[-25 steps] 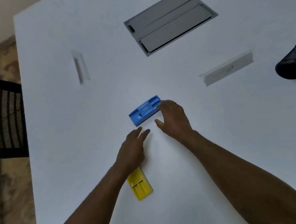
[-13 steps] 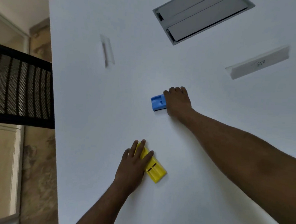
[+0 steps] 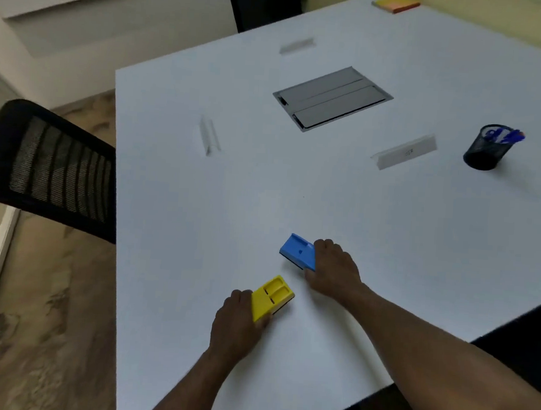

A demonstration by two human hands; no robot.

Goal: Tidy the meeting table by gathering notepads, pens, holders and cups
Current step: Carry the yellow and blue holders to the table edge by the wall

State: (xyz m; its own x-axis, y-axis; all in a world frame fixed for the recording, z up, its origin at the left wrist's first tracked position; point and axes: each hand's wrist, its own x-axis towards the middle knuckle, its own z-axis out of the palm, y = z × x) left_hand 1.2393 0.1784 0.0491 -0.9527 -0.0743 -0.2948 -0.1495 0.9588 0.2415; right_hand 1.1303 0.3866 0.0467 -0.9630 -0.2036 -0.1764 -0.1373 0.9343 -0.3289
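We have a hand on each of two small plastic holders near the front of the white surface (image 3: 199, 216). Our left hand (image 3: 236, 323) has its fingers curled closed around the near end of the yellow holder (image 3: 273, 297), thumb along one side. Our right hand (image 3: 331, 272) has its fingers wrapped over the near end of the blue holder (image 3: 298, 251), whose far end looks tipped slightly up off the surface. The two holders sit near each other but apart.

Both grips take only one end of a smooth block, so we judge either holder could pivot or slip out if lifted quickly, and the blue one is the likelier to drop. Bringing them together could knock them against each other.

Further back, well apart from our hands, stand a black mesh pen cup (image 3: 486, 148) with blue pens (image 3: 504, 136), three white name cards, one to the right (image 3: 405, 153), one to the left (image 3: 209, 136) and one at the back (image 3: 296, 45), and a notepad (image 3: 395, 2) at the far corner. Reaching for these with full hands risks tipping the cup.
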